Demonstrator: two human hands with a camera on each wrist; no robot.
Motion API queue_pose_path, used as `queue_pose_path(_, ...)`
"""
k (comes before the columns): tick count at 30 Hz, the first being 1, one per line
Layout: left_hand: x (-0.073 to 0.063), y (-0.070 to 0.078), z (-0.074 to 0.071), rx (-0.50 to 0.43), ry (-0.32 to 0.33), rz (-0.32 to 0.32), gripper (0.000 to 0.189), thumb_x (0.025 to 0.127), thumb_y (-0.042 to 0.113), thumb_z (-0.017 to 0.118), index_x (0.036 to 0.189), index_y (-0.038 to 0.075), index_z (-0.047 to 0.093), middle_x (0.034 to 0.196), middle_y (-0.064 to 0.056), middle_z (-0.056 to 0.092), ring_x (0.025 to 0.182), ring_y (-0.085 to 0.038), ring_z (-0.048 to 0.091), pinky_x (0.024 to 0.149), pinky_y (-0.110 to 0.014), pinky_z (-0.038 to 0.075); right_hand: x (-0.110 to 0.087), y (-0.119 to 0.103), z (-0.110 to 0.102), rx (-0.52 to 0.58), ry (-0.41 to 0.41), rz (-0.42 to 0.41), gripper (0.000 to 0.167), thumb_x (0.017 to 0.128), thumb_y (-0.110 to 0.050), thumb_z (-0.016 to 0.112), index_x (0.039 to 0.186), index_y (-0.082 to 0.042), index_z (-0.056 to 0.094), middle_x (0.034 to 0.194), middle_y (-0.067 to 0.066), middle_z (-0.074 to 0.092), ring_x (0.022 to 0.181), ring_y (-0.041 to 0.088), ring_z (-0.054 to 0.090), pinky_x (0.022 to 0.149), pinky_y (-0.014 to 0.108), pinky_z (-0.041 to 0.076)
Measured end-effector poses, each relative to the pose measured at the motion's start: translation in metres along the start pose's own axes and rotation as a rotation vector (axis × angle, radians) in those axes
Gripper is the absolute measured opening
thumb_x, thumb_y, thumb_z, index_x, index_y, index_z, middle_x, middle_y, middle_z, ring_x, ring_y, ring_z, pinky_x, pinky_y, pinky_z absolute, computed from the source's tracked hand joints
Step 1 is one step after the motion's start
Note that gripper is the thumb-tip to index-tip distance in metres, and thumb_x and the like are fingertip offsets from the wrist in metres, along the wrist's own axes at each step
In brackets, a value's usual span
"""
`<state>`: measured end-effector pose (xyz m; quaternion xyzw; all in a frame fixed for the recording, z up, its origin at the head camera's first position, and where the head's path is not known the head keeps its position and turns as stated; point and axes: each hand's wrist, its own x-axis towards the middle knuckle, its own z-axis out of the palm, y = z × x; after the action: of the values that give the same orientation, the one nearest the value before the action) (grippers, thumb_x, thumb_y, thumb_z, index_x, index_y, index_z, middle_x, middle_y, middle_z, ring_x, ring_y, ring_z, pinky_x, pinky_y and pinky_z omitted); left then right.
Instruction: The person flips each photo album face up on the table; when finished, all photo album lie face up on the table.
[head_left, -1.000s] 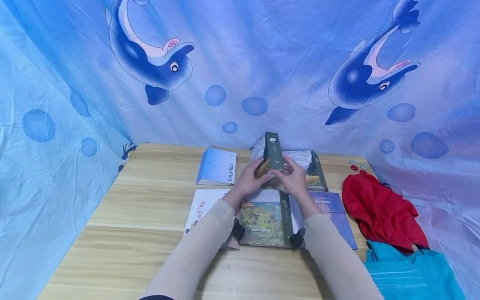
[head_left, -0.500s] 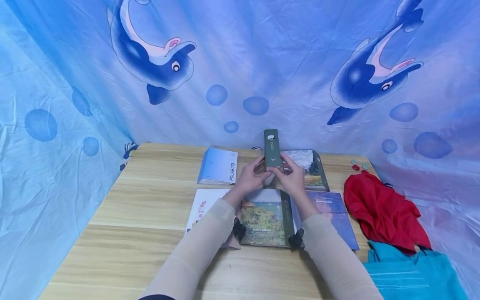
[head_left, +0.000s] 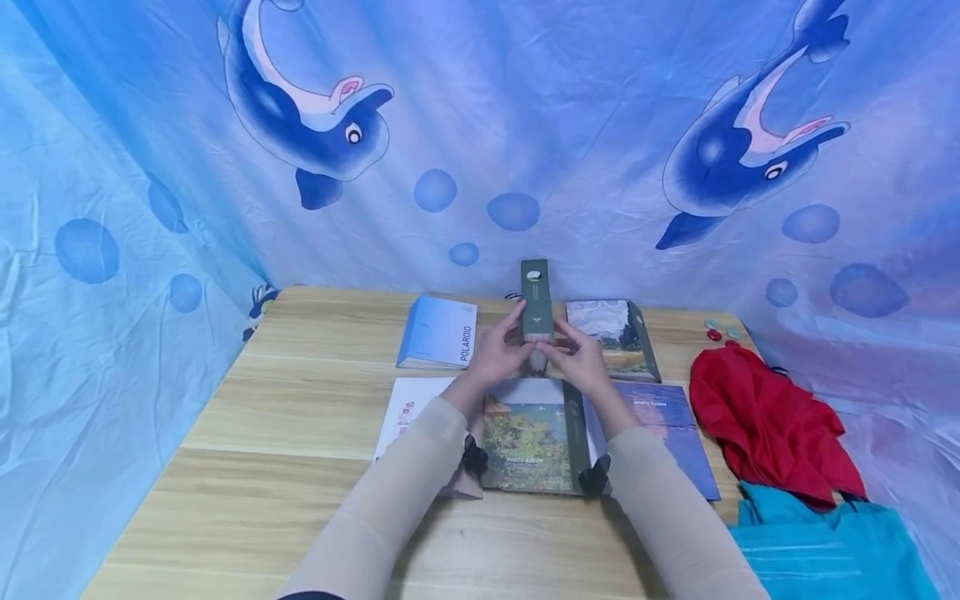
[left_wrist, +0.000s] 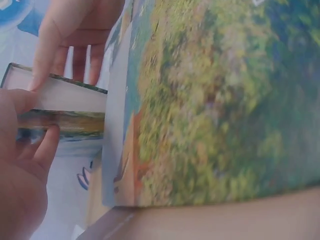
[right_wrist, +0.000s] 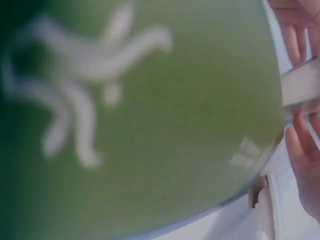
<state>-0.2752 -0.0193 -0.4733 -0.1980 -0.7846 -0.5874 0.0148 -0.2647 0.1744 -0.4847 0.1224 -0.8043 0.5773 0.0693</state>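
A thick photo album with a dark green spine (head_left: 536,292) stands on edge near the back of the table, spine upward. My left hand (head_left: 497,354) grips its near end from the left, and my right hand (head_left: 583,357) grips it from the right. Both thumbs meet at that end; fingers lie along the sides. Its pale end (left_wrist: 70,95) shows between the hands in the left wrist view. Whether its lower edge touches the table is hidden. Below my wrists lies another album with a garden picture (head_left: 528,442); its green spine (right_wrist: 215,110) fills much of the right wrist view.
A blue POLAROID album (head_left: 442,333) lies to the left, and a landscape album (head_left: 611,329) to the right. A white album (head_left: 397,408) and a purple one (head_left: 667,417) flank the garden one. Red cloth (head_left: 765,417), teal cloth (head_left: 825,542) and small discs (head_left: 714,334) sit right.
The held album has turned from a slant, with its cover showing, to spine upward. It has shifted slightly left, apart from the landscape album, with both hands still on it.
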Motion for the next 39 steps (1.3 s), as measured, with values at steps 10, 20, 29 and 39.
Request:
queue_pose_path(10, 0.002, 0.000, -0.016, 0.107, 0.005, 0.100, 0.074, 0.093, 0.011, 0.075, 0.154, -0.002, 0.035, 0.165, -0.012, 0.028, 0.139, -0.030, 0.046, 0.110, -0.029, 0.045, -0.001, 0.009, -0.004, -0.157, -0.237, 0.116, 0.063, 0.096, -0.021, 0.072, 0.150, 0.000, 0.046, 0.140, 0.026, 0.056, 0.121, 0.041, 0.061, 0.100, 0.049, 0.053)
queue_pose_path(20, -0.001, -0.008, -0.028, 0.024, 0.040, 0.029, 0.076, 0.087, 0.007, 0.080, 0.151, -0.004, 0.040, 0.162, -0.010, 0.035, 0.134, -0.030, 0.053, 0.104, -0.024, 0.049, -0.002, 0.007, -0.004, -0.236, -0.260, 0.121, 0.060, 0.097, -0.023, 0.071, 0.147, 0.000, 0.049, 0.141, 0.025, 0.057, 0.119, 0.041, 0.063, 0.099, 0.050, 0.054)
queue_pose_path(29, -0.006, -0.016, -0.032, -0.061, 0.071, -0.180, 0.075, 0.088, 0.011, 0.081, 0.153, 0.005, 0.043, 0.149, -0.015, 0.052, 0.132, -0.029, 0.055, 0.103, -0.029, 0.051, -0.003, 0.005, -0.003, -0.361, -0.248, 0.100, 0.056, 0.096, -0.030, 0.072, 0.142, 0.000, 0.057, 0.136, 0.022, 0.061, 0.121, 0.038, 0.062, 0.104, 0.051, 0.050)
queue_pose_path(39, -0.011, -0.020, -0.038, 0.292, -0.016, -0.264, 0.073, 0.089, 0.026, 0.080, 0.150, 0.005, 0.048, 0.136, -0.019, 0.061, 0.124, -0.034, 0.058, 0.103, -0.045, 0.051, -0.004, 0.006, -0.005, -0.455, -0.263, -0.020, 0.047, 0.093, -0.020, 0.075, 0.131, 0.004, 0.063, 0.127, 0.026, 0.063, 0.113, 0.041, 0.063, 0.098, 0.053, 0.053)
